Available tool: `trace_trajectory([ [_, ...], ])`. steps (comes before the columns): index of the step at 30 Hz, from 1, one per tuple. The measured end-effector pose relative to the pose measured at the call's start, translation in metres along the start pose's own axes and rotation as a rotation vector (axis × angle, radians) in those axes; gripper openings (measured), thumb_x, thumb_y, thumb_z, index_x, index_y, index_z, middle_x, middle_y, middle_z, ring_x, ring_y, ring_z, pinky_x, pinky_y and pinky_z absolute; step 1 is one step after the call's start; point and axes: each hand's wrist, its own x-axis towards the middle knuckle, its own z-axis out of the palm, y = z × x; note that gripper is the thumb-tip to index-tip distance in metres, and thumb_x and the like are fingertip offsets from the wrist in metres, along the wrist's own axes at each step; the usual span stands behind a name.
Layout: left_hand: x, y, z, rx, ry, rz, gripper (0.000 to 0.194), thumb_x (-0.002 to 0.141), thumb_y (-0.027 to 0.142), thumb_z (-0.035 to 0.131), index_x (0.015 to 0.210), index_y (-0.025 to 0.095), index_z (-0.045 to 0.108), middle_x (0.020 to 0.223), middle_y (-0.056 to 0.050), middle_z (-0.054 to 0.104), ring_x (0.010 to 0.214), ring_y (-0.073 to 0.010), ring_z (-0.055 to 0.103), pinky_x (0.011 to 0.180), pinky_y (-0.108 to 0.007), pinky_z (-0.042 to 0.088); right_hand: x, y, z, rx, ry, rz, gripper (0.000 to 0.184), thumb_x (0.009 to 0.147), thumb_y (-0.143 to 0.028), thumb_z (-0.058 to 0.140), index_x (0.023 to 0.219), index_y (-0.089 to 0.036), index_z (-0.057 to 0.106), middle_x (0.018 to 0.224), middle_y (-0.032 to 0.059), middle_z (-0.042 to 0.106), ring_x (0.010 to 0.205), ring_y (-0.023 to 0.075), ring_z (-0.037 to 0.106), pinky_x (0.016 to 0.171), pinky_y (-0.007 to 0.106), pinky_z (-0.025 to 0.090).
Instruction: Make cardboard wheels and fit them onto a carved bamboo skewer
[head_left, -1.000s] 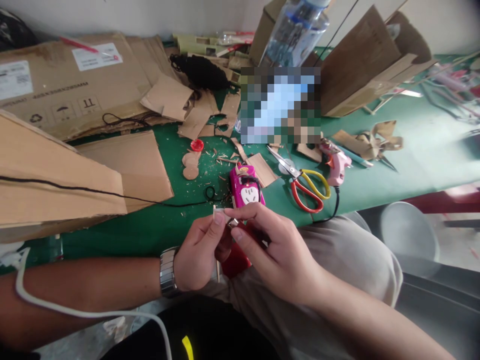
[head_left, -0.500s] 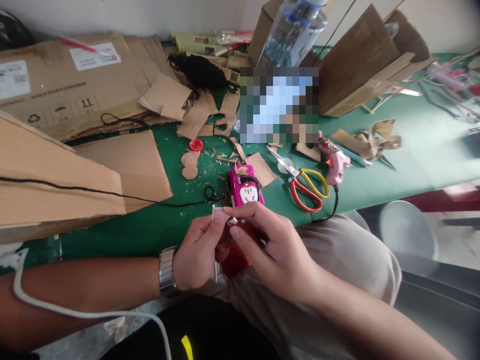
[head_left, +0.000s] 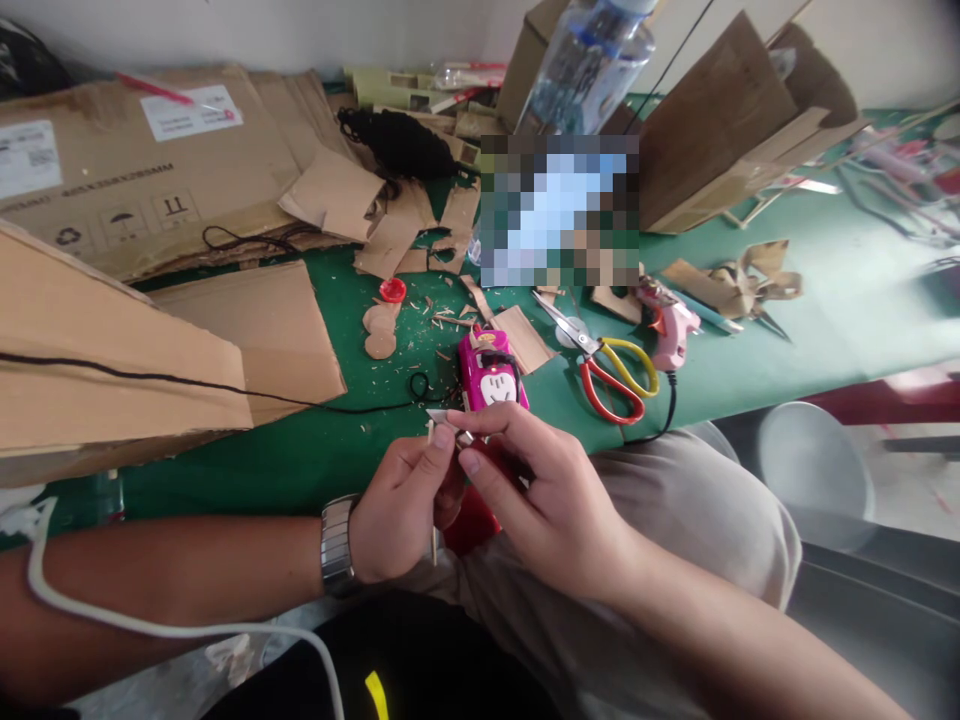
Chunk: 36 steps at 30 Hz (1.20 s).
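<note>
While left hand (head_left: 394, 505) pinches thin pale wooden stick (head_left: 434, 545) between closed thumb and fingers, ends poking out either side, right hand (head_left: 555, 500) has fingers closed around small silver metal blade (head_left: 438, 414), tip just past left thumb, beside stick's far end. Whether edge bites wood: cannot tell. Pale thin slivers (head_left: 453, 321) strewn on green-topped desk (head_left: 847, 300) beyond fingers; some trimming seems done, work apparently unfinished, amount left unclear. Just beyond fingers: magenta plastic power socket (head_left: 476, 382).
</note>
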Motion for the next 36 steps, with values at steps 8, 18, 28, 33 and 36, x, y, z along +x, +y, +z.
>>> trace_trajectory([
  [8, 0.0034, 0.0016, -0.0029, -0.066, 0.022, 0.010, 0.058, 0.091, 0.071, 0.070, 0.073, 0.018, 0.052, 0.059, 0.008, 0.034, 0.050, -0.0058, 0.026, 0.046, -0.020, 0.024, 0.0007, -0.0022, -0.0042, 0.003, -0.007, 0.001, 0.018, 0.104, -0.019, 0.059, 0.121, -0.020, 0.066, 0.098, 0.0062, 0.078, 0.097, 0.0202, 0.075, 0.083, 0.033, 0.059],
  [18, 0.0000, 0.0012, -0.0009, 0.050, 0.074, 0.016, 0.062, 0.089, 0.077, 0.067, 0.076, 0.017, 0.057, 0.059, 0.006, 0.044, 0.052, -0.0074, 0.037, 0.049, -0.022, 0.032, -0.0002, -0.0016, -0.0051, -0.008, -0.027, 0.005, 0.020, 0.103, -0.018, 0.060, 0.122, -0.020, 0.068, 0.107, 0.0071, 0.081, 0.093, 0.0184, 0.076, 0.078, 0.031, 0.058],
  [28, -0.0009, 0.0014, -0.0013, 0.100, 0.051, 0.034, 0.066, 0.092, 0.077, 0.062, 0.065, 0.019, 0.049, 0.050, 0.007, 0.038, 0.045, -0.0064, 0.029, 0.044, -0.022, 0.025, -0.0017, -0.0006, -0.0038, 0.007, -0.026, 0.014, 0.021, 0.104, -0.020, 0.059, 0.123, -0.019, 0.068, 0.105, 0.0075, 0.081, 0.094, 0.0193, 0.076, 0.078, 0.032, 0.058],
  [33, 0.0003, 0.0012, -0.0010, 0.080, 0.046, 0.014, 0.068, 0.089, 0.079, 0.064, 0.063, 0.020, 0.046, 0.049, 0.008, 0.034, 0.044, -0.0060, 0.027, 0.044, -0.022, 0.023, -0.0011, -0.0002, -0.0029, 0.016, -0.030, 0.021, 0.020, 0.104, -0.020, 0.059, 0.123, -0.019, 0.068, 0.105, 0.0075, 0.081, 0.094, 0.0187, 0.076, 0.079, 0.031, 0.058],
  [36, 0.0013, 0.0015, -0.0012, 0.083, 0.053, 0.003, 0.068, 0.089, 0.080, 0.064, 0.063, 0.020, 0.045, 0.049, 0.008, 0.033, 0.044, -0.0060, 0.027, 0.044, -0.021, 0.023, -0.0009, 0.0011, -0.0029, 0.015, -0.029, 0.028, 0.020, 0.104, -0.021, 0.059, 0.123, -0.019, 0.068, 0.107, 0.0084, 0.081, 0.096, 0.0200, 0.076, 0.078, 0.032, 0.058],
])
